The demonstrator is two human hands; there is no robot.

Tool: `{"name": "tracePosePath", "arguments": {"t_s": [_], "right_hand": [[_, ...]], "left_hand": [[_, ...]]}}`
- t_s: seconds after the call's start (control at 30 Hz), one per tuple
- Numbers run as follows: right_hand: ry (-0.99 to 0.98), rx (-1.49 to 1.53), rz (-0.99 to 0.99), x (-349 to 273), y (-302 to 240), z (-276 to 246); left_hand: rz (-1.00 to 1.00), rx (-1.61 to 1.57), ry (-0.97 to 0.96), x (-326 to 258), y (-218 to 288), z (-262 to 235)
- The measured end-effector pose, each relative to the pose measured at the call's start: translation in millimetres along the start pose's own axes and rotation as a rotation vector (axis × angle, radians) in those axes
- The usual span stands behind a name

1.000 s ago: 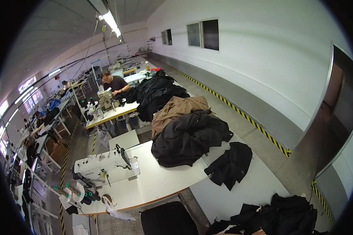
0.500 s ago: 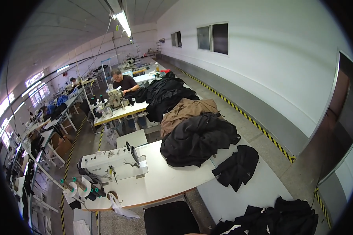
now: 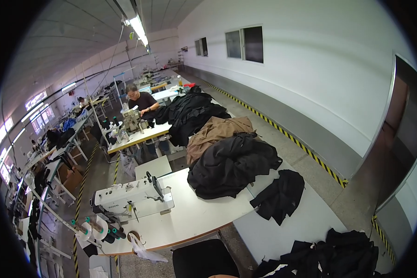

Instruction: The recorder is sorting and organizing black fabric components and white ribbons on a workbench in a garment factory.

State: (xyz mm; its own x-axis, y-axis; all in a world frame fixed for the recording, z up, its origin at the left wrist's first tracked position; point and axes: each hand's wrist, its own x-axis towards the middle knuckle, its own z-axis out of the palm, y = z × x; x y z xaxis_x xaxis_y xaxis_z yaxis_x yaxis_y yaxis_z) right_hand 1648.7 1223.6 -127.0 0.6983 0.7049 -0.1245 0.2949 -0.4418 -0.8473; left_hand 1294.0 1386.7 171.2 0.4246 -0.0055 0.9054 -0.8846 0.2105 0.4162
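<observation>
Neither of my hands shows clearly; only a small skin-coloured sliver [image 3: 223,276] cuts into the lower edge, too little to tell what part it is. Just above it is a black stool seat [image 3: 205,259]. In front stands a white sewing machine [image 3: 129,194] on a pale table [image 3: 190,220], with thread cones [image 3: 97,227] at its left end. A large heap of black cloth [image 3: 234,162] lies on the table's far right part. Beside it is a smaller black cloth piece [image 3: 280,194]. More black pieces [image 3: 329,257] are piled at the lower right.
Brown cloth [image 3: 222,132] and another black heap [image 3: 194,111] lie farther back. A person [image 3: 141,102] sits at another sewing machine [image 3: 133,119]. A white plastic bag [image 3: 146,250] hangs off the near table edge. Yellow-black floor tape [image 3: 282,132] runs along the right wall.
The view has shifted slightly, so the room's far part sits a little further left and the near black pile a little higher. The seated person's arms stay at their machine.
</observation>
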Motion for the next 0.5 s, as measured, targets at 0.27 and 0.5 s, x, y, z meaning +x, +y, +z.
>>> {"name": "tracePosePath", "arguments": {"t_s": [0.27,0.5], "right_hand": [[-0.013,-0.363,-0.237,11.8,-7.7,5.3],[-0.191,-0.23,-0.152,19.1,-50.7,0.0]], "left_hand": [[-0.138,-0.092,-0.06,-25.0,-26.8,-16.2],[-0.928,0.644,0.353,-118.0,-149.1,-48.9]]}}
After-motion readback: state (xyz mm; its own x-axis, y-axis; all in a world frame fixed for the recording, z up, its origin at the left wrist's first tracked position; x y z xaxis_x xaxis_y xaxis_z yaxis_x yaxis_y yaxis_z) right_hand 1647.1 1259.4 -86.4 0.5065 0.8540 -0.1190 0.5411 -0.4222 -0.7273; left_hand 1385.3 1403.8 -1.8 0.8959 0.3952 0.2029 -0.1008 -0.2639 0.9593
